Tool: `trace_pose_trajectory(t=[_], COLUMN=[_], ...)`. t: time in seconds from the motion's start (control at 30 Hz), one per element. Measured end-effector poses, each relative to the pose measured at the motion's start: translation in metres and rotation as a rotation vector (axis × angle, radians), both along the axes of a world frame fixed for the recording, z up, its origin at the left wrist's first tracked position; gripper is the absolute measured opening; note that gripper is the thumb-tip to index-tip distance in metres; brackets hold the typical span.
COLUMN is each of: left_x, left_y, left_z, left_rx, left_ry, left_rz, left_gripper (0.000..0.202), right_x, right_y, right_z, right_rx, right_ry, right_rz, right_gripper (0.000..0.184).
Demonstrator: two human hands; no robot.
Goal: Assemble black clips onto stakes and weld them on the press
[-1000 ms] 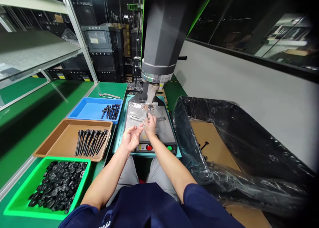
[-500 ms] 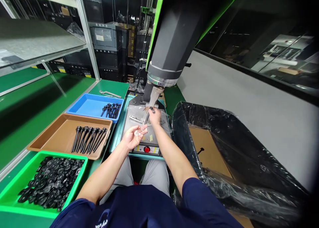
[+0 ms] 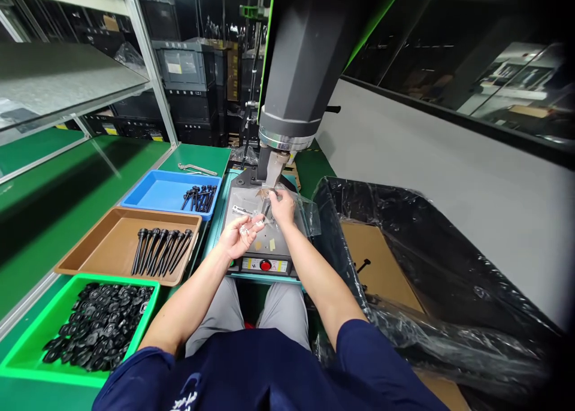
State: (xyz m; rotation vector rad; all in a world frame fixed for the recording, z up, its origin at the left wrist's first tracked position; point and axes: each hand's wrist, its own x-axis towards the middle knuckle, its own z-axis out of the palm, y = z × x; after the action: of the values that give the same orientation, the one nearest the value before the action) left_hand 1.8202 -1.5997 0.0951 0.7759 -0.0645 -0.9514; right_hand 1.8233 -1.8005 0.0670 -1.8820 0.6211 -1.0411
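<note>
My left hand (image 3: pixel 237 237) is palm up over the press machine's base plate (image 3: pixel 242 200), fingers curled around several small clear parts. My right hand (image 3: pixel 282 206) pinches a slim black pin (image 3: pixel 266 208) just below the grey press head (image 3: pixel 273 166). Clear plastic film (image 3: pixel 309 214) covers the plate beside my right hand. A red button (image 3: pixel 265 265) and label strip sit on the machine's front edge, near my left wrist.
Left of the machine stand a blue tray (image 3: pixel 155 193) with black pins (image 3: pixel 200 199), a brown tray (image 3: pixel 96 249) with a row of longer black pins (image 3: pixel 162 250), and a green tray (image 3: pixel 27 348) of black washers. A plastic-lined cardboard box (image 3: pixel 381 261) stands at the right. A wrench (image 3: pixel 196 169) lies behind.
My right hand reached forward to the press head, then drew back slightly with the black pin. My left hand stayed palm up and closed in toward the right hand.
</note>
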Motion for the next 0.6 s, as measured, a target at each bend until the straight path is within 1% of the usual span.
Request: trace_pose_trajectory(t=[0.07,0.1,0.13,0.2,0.27,0.3,0.33,0.4,0.43,0.53,0.6], left_x=[0.0,-0.001,-0.001,-0.001,-0.001,0.0,0.0,0.001,0.002,0.003,0.003], left_y=[0.004,0.006,0.009,0.014,0.019,0.022,0.024,0.027,0.028,0.032,0.034], left_z=[-0.006,-0.011,-0.016,-0.026,-0.037,-0.041,-0.045,-0.052,-0.055,-0.064,-0.07], left_rx=[0.039,0.058,0.071,0.089,0.109,0.124,0.137,0.162,0.174,0.244,0.303], left_ry=[-0.005,-0.004,0.002,0.024,0.046,0.053,0.056,0.052,0.043,0.001,-0.041], left_rz=[0.001,0.001,0.001,0.011,0.033,0.047,0.058,0.062,0.057,0.065,0.09], left_gripper=[0.006,0.005,0.005,0.004,0.004,0.004,0.004,0.004,0.005,0.01,0.013], right_x=[-0.012,-0.019,-0.027,-0.043,-0.063,-0.073,-0.083,-0.103,-0.113,-0.139,-0.153], right_y=[0.006,0.008,0.012,0.021,0.033,0.041,0.049,0.068,0.077,0.1,0.109], right_z=[-0.005,-0.01,-0.016,-0.031,-0.049,-0.059,-0.069,-0.088,-0.096,-0.114,-0.12], right_rx=[0.076,0.17,0.308,0.679,1.031,1.157,1.24,1.323,1.33,1.288,1.24], right_ry=[-0.028,-0.049,-0.064,-0.051,0.016,0.062,0.106,0.21,0.261,0.395,0.432], right_rz=[0.005,0.028,0.083,0.274,0.46,0.517,0.55,0.593,0.608,0.697,0.789], right_gripper=[0.026,0.026,0.024,0.019,0.014,0.013,0.014,0.016,0.017,0.021,0.026])
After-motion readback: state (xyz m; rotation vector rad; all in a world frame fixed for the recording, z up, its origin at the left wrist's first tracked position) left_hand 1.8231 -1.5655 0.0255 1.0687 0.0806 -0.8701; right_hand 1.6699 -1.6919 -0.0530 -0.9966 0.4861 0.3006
